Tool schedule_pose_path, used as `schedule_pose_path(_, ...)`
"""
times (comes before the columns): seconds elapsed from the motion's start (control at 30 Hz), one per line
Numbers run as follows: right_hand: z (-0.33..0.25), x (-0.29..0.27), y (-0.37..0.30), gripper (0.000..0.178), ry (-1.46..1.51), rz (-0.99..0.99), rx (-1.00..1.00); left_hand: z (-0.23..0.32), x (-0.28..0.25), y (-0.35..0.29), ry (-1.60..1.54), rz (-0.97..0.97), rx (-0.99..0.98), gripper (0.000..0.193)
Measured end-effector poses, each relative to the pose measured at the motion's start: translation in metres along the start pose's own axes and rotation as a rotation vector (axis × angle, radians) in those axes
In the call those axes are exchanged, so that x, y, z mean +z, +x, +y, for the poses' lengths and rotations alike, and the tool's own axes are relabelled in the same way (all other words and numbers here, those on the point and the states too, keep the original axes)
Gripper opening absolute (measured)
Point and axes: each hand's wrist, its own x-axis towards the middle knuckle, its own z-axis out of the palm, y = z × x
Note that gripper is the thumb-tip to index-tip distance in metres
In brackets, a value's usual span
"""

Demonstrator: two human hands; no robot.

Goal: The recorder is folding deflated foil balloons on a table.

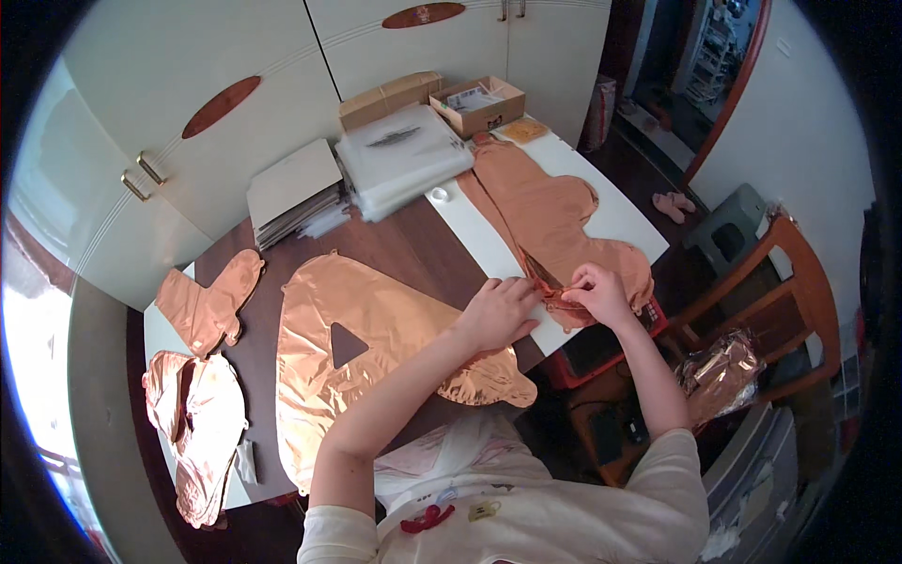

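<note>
A flat rose-gold foil balloon (540,202) with a lobed outline stretches over a white sheet on the right side of the table. At its near end the foil is folded and bunched. My right hand (598,293) pinches this bunched edge between thumb and fingers. Just left of it, my left hand (500,312) is bent over the same edge, its fingertips on the foil and partly hidden. Beneath my left forearm lies a shiny A-shaped foil balloon (315,305) with a triangular hole.
Two more foil pieces, one T-like (211,301) and one rounded (209,423), lie at the left. Along the back stand a stack of boards (296,183), clear plastic bags (404,150) and an open box (477,105). Tape (438,195) sits mid-table; a wooden chair (799,282) stands right.
</note>
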Motion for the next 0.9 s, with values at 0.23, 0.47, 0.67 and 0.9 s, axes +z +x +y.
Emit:
schedule_pose_path(0.23, 0.017, -0.004, 0.01, 0.021, 0.293, 0.081, 0.108, -0.012, 0.017, 0.011, 0.095, 0.098, 0.113, 0.042)
schedule_pose_path(0.47, 0.006, -0.029, 0.032, 0.013, 0.503, 0.13, 0.257, -0.043, 0.024, 0.053, 0.193, -0.08, -0.107, 0.055)
schedule_pose_path(0.67, 0.039, -0.085, 0.072, 0.023, 0.517, 0.56, 0.121, -0.038, 0.021, 0.066, 0.242, -0.265, -0.178, 0.081)
schedule_pose_path(0.9, -0.007, -0.171, 0.082, 0.022, 0.599, 0.874, -0.216, -0.038, 0.018, 0.069, 0.248, -0.39, -0.249, 0.092)
